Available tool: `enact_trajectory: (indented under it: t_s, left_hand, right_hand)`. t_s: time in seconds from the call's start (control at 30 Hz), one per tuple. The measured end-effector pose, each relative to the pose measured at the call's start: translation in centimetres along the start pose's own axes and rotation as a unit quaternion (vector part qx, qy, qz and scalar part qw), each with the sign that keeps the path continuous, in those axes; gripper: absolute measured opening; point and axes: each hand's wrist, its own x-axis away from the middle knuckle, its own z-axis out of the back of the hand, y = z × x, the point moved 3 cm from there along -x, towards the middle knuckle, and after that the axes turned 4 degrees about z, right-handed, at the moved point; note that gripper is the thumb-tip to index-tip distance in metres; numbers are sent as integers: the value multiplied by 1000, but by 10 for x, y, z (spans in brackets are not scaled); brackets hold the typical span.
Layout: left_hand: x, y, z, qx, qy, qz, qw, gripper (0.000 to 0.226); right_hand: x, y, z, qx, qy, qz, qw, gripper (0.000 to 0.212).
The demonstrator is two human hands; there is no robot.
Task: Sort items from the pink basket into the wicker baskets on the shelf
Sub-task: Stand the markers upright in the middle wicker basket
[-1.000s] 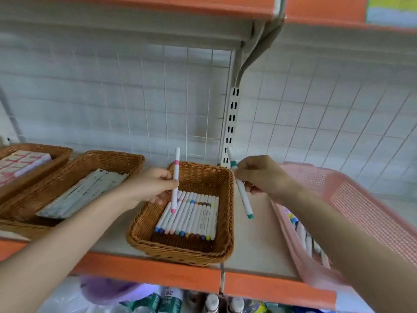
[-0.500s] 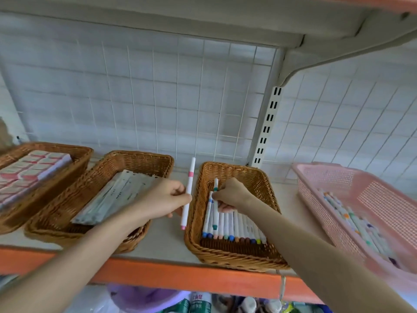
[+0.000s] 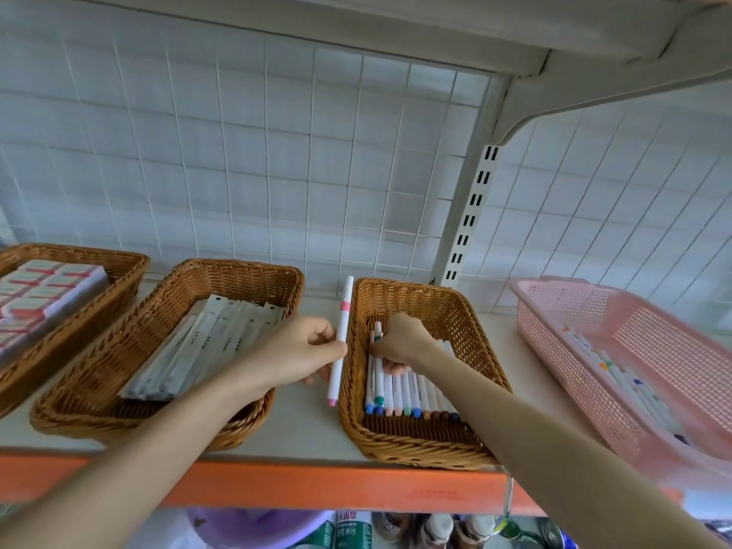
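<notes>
My left hand [image 3: 299, 350] grips a white marker with pink ends [image 3: 340, 338], held nearly upright just left of the right wicker basket [image 3: 420, 449]. My right hand [image 3: 400, 340] is inside that basket, fingers curled on a teal-tipped marker [image 3: 379, 370] lying on the row of markers [image 3: 408, 394] in it. The pink basket [image 3: 618, 338] stands at the right of the shelf with several markers [image 3: 626, 386] in it.
A middle wicker basket [image 3: 158, 414] holds flat white packets. A left wicker basket [image 3: 119, 267] holds pink-and-white boxes. The shelf has an orange front edge [image 3: 309, 485], a wire grid back and a slotted upright [image 3: 471, 215]. Bottles stand on the level below.
The view shifted right, then came closer. My right hand carried the teal-tipped marker from above the shelf down into the right wicker basket. My left hand moved the pink marker left, outside that basket.
</notes>
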Motion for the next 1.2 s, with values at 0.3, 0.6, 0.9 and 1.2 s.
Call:
enact_trajectory:
  t_s: [0.3,0.6,0.9,1.2]
  left_hand:
    - [-3,-1,-4,6,-14,-4,1000,14]
    - [-17,13,-9,5,2,4,1000,13]
    - [-36,37,-43,-149,24,-39,988,22]
    - [-11,29,-34,-332,82,-141,929,38]
  right_hand:
    - [3,-6,-3,0,3,18,1000,26]
    - [19,3,19,-76,37,79,993,18]
    - [47,0,39,-304,32,95,947,24]
    - [21,10,28,-198,38,16,979,28]
